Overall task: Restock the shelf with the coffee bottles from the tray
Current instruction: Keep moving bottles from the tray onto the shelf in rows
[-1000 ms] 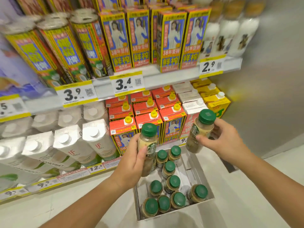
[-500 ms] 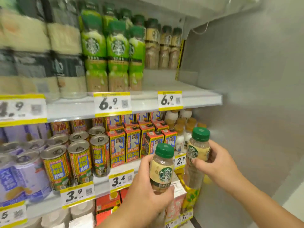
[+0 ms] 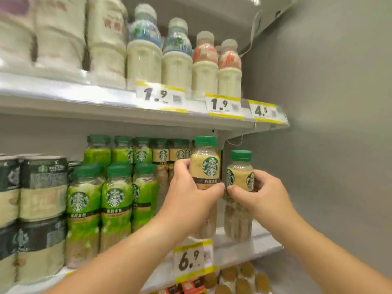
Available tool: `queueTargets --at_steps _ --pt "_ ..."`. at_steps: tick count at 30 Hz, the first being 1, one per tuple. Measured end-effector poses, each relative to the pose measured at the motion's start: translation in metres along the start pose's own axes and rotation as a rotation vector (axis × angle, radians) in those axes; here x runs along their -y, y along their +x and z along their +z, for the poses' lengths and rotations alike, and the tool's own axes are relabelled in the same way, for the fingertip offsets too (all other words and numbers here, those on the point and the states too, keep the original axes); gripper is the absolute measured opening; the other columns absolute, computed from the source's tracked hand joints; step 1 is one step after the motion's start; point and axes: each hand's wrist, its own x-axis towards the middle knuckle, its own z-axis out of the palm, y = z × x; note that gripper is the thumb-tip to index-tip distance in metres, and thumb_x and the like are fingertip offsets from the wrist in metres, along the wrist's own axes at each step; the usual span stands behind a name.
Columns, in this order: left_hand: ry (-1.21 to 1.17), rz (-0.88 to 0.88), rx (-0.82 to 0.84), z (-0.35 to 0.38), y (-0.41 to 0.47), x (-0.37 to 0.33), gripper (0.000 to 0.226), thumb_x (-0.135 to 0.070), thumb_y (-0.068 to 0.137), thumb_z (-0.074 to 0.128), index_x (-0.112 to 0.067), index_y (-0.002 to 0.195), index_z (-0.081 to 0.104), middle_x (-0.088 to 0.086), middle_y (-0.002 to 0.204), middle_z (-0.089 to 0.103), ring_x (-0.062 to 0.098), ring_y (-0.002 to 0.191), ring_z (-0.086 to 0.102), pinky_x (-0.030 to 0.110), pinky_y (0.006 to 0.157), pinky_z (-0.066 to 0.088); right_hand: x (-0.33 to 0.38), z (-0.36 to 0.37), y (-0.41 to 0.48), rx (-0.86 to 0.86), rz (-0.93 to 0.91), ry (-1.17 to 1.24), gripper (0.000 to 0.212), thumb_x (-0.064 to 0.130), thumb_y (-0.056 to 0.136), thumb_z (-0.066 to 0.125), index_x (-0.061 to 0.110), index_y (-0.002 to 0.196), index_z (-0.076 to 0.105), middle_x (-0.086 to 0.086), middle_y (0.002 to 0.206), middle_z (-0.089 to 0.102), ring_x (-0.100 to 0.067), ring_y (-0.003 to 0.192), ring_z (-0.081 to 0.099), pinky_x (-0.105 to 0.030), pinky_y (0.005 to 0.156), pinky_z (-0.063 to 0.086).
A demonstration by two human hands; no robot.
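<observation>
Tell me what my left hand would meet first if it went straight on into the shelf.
Probably the tan-label coffee bottles standing at the back, right behind the left hand and the bottle it grips. How near is unclear.

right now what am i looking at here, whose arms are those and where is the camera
There is no machine here. These are a person's two bare arms, seen from a wide-angle camera worn on their head and facing a shop shelf. The left hand grips a coffee bottle with a green cap and a cream label. The right hand grips a second coffee bottle of the same kind beside it. Both bottles are at the right end of the shelf, above the 6.9 price tag. It is hard to tell whether they already stand on it. To the left stand green-label bottles, with more cream-label bottles behind them. The upper shelf carries milky white bottles.
</observation>
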Motion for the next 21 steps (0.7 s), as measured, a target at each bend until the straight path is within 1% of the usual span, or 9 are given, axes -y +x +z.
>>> queueTargets --at_steps 2,3,5,7,10,11,14,18,21 --pt "0.038 -0.031 -0.046 0.009 0.03 0.0 0.054 -0.025 0.082 0.076 -0.026 0.121 0.038 -0.01 0.102 0.062 -0.002 0.085 0.061 0.009 0.058 0.045 -0.004 0.001 0.032 -0.011 0.005 -0.004 0.016 0.03 0.069 0.079 0.02 0.079 0.071 0.001 0.074 0.075 -0.021 0.07 0.07 -0.042 0.066 0.059" --pt "0.064 -0.046 -0.071 0.013 0.043 0.002 0.055 -0.027 0.082 0.076 -0.027 0.122 0.037 -0.011 0.102 0.061 -0.002 0.085 0.059 0.009 0.059 0.044 -0.008 0.001 0.047 -0.023 0.009 -0.003 0.016 0.031 0.069 0.079 0.022 0.079 0.071 0.003 0.073 0.075 -0.018 0.069 0.07 -0.04 0.066 0.059" --pt "0.112 -0.081 -0.14 0.021 0.071 0.011 0.057 -0.03 0.08 0.079 -0.029 0.122 0.039 -0.009 0.105 0.062 0.004 0.09 0.06 0.019 0.073 0.047 -0.016 0.005 0.078 -0.051 0.024 0.015 0.017 0.034 0.069 0.079 0.024 0.08 0.07 0.007 0.073 0.074 -0.012 0.069 0.069 -0.035 0.064 0.058" --pt "0.166 -0.1 -0.214 0.025 0.095 0.025 0.055 -0.029 0.075 0.083 -0.028 0.116 0.046 -0.005 0.106 0.065 0.012 0.093 0.063 0.031 0.083 0.051 -0.026 0.012 0.106 -0.05 0.058 0.034 0.02 0.035 0.071 0.079 0.024 0.084 0.068 0.007 0.077 0.072 -0.01 0.07 0.067 -0.03 0.06 0.055" --pt "0.29 -0.055 -0.254 0.029 0.121 0.045 0.051 -0.036 0.065 0.086 -0.029 0.107 0.057 -0.002 0.106 0.064 0.015 0.095 0.063 0.039 0.089 0.055 -0.047 0.024 0.14 -0.012 0.095 0.012 0.021 0.036 0.073 0.078 0.021 0.085 0.067 0.006 0.08 0.07 -0.007 0.07 0.063 -0.025 0.056 0.05" --pt "0.308 -0.042 -0.258 0.029 0.127 0.051 0.049 -0.035 0.064 0.086 -0.03 0.105 0.06 -0.002 0.104 0.064 0.014 0.094 0.063 0.038 0.087 0.056 -0.056 0.029 0.148 -0.002 0.087 0.011 0.023 0.036 0.073 0.078 0.02 0.085 0.068 0.005 0.08 0.07 -0.008 0.071 0.063 -0.026 0.057 0.049" --pt "0.31 -0.035 -0.26 0.036 0.139 0.068 0.044 -0.019 0.066 0.088 -0.023 0.103 0.064 -0.003 0.097 0.068 0.011 0.088 0.066 0.03 0.079 0.057 -0.078 0.044 0.162 0.016 0.061 0.034 0.025 0.035 0.071 0.081 0.018 0.084 0.067 0.005 0.08 0.071 -0.008 0.073 0.065 -0.026 0.059 0.05" --pt "0.305 -0.013 -0.339 0.052 0.151 0.086 0.052 -0.016 0.065 0.089 -0.028 0.107 0.061 -0.002 0.105 0.067 0.01 0.094 0.065 0.032 0.084 0.057 -0.091 0.06 0.171 0.051 0.053 0.064 0.024 0.033 0.072 0.082 0.019 0.081 0.064 0.006 0.078 0.068 -0.001 0.067 0.06 -0.019 0.05 0.042" --pt "0.314 -0.028 -0.386 0.059 0.156 0.098 0.055 -0.019 0.066 0.088 -0.029 0.113 0.06 -0.003 0.108 0.065 0.01 0.095 0.065 0.036 0.087 0.057 -0.096 0.067 0.173 0.069 0.021 0.086 0.031 0.035 0.071 0.084 0.019 0.087 0.062 0.008 0.08 0.067 0.001 0.068 0.059 -0.017 0.051 0.04"
